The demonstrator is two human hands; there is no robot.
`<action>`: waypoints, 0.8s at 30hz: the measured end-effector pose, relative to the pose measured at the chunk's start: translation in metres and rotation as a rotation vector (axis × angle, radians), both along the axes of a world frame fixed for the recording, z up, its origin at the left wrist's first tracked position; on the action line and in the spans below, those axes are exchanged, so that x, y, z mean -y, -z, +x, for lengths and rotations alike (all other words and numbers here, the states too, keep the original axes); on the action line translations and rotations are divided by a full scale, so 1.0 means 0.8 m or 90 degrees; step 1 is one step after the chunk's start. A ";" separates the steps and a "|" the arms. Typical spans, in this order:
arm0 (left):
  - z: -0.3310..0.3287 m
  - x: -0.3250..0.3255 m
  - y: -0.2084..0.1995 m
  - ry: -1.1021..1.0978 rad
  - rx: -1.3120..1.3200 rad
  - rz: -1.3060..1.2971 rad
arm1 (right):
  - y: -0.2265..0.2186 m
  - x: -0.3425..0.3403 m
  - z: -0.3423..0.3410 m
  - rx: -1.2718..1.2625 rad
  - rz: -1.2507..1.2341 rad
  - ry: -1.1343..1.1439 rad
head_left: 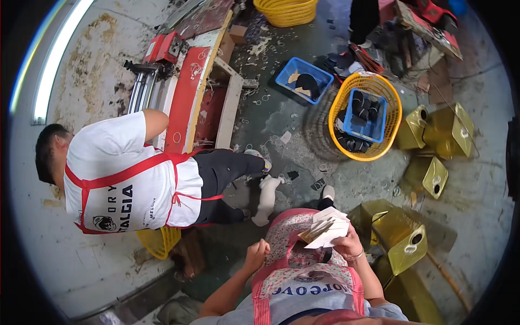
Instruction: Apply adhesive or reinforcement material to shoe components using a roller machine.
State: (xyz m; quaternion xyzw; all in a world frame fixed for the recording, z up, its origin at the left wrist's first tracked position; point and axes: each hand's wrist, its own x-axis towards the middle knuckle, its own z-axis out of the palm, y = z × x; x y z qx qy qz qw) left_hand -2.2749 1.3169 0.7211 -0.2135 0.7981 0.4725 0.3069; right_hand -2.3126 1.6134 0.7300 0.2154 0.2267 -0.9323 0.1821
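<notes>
Grasping a fanned stack of thin, flat white and tan pieces [326,229] by its right edge, the right hand [349,245] holds it before a pink floral fabric apron [283,230] (between both hands, nearer the right). Apart from it, the left hand [257,255] curls into a fist, contents impossible to tell.

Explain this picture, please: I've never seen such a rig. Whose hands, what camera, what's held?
These are a person's bare hands, no robot, seen from above by a fisheye camera worn on the head; it bends straight edges. The right hand holds a stack of flat white and tan pieces; the left hand is curled, with nothing visible in it. On the grey-green floor stand a yellow plastic basket and a rectangular blue plastic tray. A co-worker in a white shirt stands left.
</notes>
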 end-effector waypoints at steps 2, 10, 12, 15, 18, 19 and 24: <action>0.006 -0.009 0.012 -0.051 -0.004 0.052 | 0.007 -0.024 -0.023 0.015 -0.021 -0.035; -0.032 -0.035 0.024 -0.247 0.081 0.001 | 0.014 -0.045 -0.127 0.035 -0.119 -0.101; -0.052 -0.025 0.032 -0.258 0.050 0.024 | 0.014 -0.041 -0.156 0.026 -0.106 -0.117; -0.072 -0.007 0.053 -0.315 0.084 0.052 | 0.016 -0.028 -0.197 0.057 -0.115 -0.136; -0.118 0.012 0.075 -0.369 0.072 0.108 | 0.031 -0.011 -0.250 0.097 -0.086 -0.170; -0.138 0.020 0.084 -0.378 0.061 0.126 | 0.034 -0.003 -0.275 0.086 -0.077 -0.190; -0.274 0.067 0.086 -0.394 0.049 0.134 | 0.004 0.071 -0.412 0.101 -0.065 -0.168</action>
